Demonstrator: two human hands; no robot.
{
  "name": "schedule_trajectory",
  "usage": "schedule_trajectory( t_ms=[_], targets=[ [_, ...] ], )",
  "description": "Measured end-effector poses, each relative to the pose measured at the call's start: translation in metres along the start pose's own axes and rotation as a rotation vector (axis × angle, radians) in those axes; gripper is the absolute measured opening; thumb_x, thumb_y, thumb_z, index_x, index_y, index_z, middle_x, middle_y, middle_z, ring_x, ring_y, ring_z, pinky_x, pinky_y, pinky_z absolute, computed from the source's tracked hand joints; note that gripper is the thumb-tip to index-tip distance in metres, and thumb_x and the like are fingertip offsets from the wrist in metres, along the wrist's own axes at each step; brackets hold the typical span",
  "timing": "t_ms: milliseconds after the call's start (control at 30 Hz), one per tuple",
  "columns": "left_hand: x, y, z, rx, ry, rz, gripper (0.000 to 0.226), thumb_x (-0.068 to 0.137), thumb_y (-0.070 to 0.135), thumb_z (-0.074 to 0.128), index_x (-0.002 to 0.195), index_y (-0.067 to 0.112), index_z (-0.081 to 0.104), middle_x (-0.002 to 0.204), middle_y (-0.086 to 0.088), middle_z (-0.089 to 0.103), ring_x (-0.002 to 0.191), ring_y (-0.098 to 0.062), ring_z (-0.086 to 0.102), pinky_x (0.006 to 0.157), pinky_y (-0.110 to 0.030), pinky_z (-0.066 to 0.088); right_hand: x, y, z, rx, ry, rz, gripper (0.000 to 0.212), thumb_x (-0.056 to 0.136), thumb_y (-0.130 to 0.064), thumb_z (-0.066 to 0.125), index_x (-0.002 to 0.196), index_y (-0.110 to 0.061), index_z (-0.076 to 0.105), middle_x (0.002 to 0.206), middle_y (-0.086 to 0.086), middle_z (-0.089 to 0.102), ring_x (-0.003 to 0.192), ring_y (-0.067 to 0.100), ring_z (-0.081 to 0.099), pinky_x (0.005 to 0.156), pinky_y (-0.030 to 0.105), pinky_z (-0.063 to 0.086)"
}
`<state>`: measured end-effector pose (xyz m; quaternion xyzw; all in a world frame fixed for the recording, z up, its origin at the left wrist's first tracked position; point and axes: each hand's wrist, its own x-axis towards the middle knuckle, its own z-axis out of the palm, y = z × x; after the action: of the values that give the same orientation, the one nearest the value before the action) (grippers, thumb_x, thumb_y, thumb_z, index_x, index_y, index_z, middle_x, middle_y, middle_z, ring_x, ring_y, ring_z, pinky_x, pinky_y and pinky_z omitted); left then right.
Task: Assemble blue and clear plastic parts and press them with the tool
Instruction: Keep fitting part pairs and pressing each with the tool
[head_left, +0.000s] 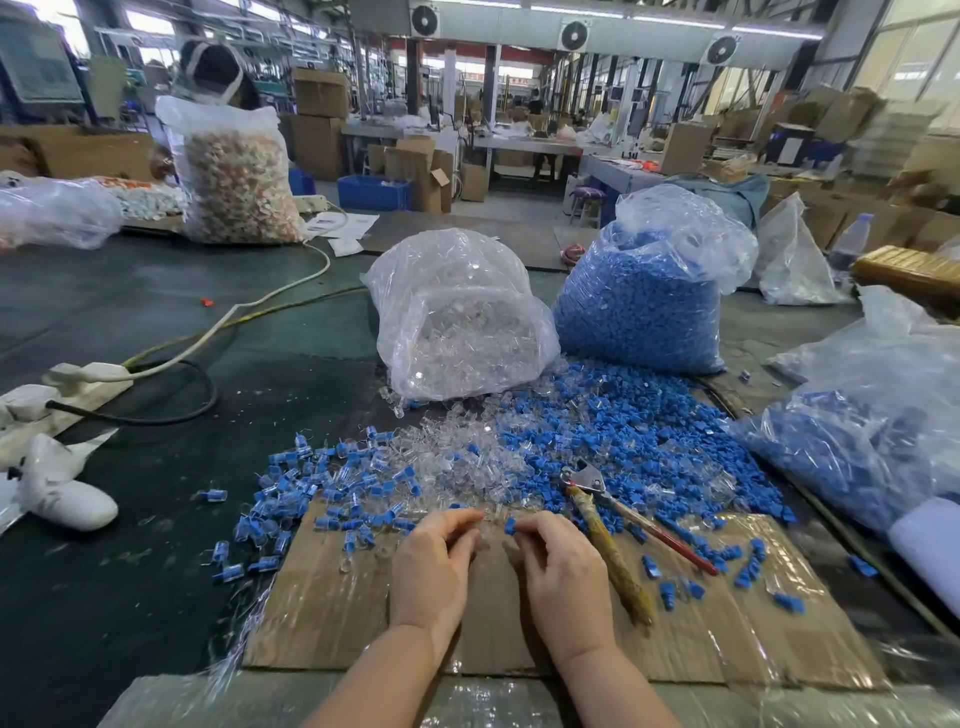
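Far left, a white cable (218, 325) runs across the dark table (130, 545). Near left of centre, finished blue-and-clear pieces (311, 493) lie scattered at the edge of a taped cardboard sheet (332, 597). Behind them, at centre, stands a bag of clear parts (462, 317), with loose clear parts (457, 457) spilled in front of it. Near centre, over the cardboard, the left hand (434, 566) has its fingers curled, pinching a clear part (485, 530) that is hard to make out. Just beside it, the right hand (563, 571) pinches a blue part (510, 526) between thumb and forefinger; the two parts are close together, contact uncertain. Right of the hands, the pliers (605, 525) lie on the cardboard, handles toward the near side, head among the loose blue parts (649, 441). Behind these stands a bag of blue parts (644, 306). At the far right lies another bag (857, 441) holding blue pieces.
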<state>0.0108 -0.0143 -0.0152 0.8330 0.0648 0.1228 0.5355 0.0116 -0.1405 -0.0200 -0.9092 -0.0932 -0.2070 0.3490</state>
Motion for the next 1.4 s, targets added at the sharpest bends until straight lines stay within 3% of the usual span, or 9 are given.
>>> schedule_trajectory(
  t_ms=[233,433,600,767,1033,1267,1400],
  targets=[
    [0.009,0.013,-0.004,-0.132,-0.022,-0.139,0.018,0.089,0.011,0.059,0.082,0.027,0.060,0.082,0.010,0.064,0.079,0.000,0.058,0.063,-0.009,0.040,0.002,-0.010,-0.006,0.219,0.038,0.121,0.015,0.086,-0.010,0.065,0.083,-0.024,0.062,0.075,-0.014,0.063,0.073,0.001,0.059,0.068,0.013,0.044],
    [0.007,0.024,-0.003,-0.168,-0.019,-0.143,0.015,0.087,0.009,0.061,0.084,0.024,0.061,0.080,0.006,0.065,0.076,-0.003,0.060,0.059,-0.004,0.043,0.008,-0.023,-0.009,0.310,0.082,0.145,0.013,0.085,-0.014,0.066,0.080,-0.024,0.060,0.071,-0.013,0.062,0.074,0.000,0.057,0.064,0.013,0.044],
    [0.005,0.034,-0.005,-0.283,-0.028,-0.183,0.013,0.086,0.007,0.061,0.085,0.019,0.063,0.082,-0.002,0.066,0.078,-0.015,0.063,0.065,-0.020,0.051,0.011,-0.025,-0.011,0.267,0.101,0.165,0.009,0.087,-0.020,0.065,0.079,-0.018,0.061,0.070,-0.012,0.060,0.070,0.002,0.056,0.066,0.022,0.046],
    [0.004,0.040,-0.008,-0.402,-0.011,-0.232,0.011,0.087,0.002,0.060,0.086,0.012,0.063,0.077,-0.007,0.066,0.062,-0.012,0.058,0.051,-0.021,0.046,0.010,-0.027,-0.014,0.213,0.095,0.135,0.013,0.087,-0.020,0.065,0.076,-0.020,0.058,0.066,-0.013,0.057,0.066,0.002,0.054,0.064,0.023,0.045],
    [0.000,0.045,-0.006,-0.391,-0.029,-0.236,0.010,0.085,0.003,0.062,0.084,0.012,0.065,0.078,-0.011,0.069,0.070,-0.018,0.063,0.066,-0.031,0.052,0.010,-0.032,-0.013,0.022,0.050,0.119,0.015,0.088,-0.027,0.060,0.076,-0.021,0.055,0.069,-0.008,0.058,0.066,0.011,0.051,0.060,0.024,0.034],
    [0.000,0.042,-0.008,-0.426,-0.053,-0.263,0.011,0.087,0.003,0.060,0.086,0.013,0.063,0.077,-0.008,0.068,0.068,-0.013,0.063,0.059,-0.020,0.052,0.014,-0.031,-0.020,0.019,-0.012,0.076,0.013,0.089,-0.028,0.062,0.088,-0.016,0.065,0.081,-0.007,0.063,0.077,0.010,0.057,0.071,0.024,0.045],
    [0.000,0.044,-0.012,-0.540,-0.082,-0.324,0.015,0.090,0.004,0.055,0.095,0.017,0.062,0.075,-0.008,0.064,0.061,-0.015,0.058,0.052,-0.026,0.046,0.018,-0.020,-0.032,-0.007,0.087,0.123,0.025,0.088,-0.033,0.061,0.105,-0.015,0.062,0.094,-0.008,0.057,0.086,0.007,0.049,0.081,0.021,0.041]
  ],
)
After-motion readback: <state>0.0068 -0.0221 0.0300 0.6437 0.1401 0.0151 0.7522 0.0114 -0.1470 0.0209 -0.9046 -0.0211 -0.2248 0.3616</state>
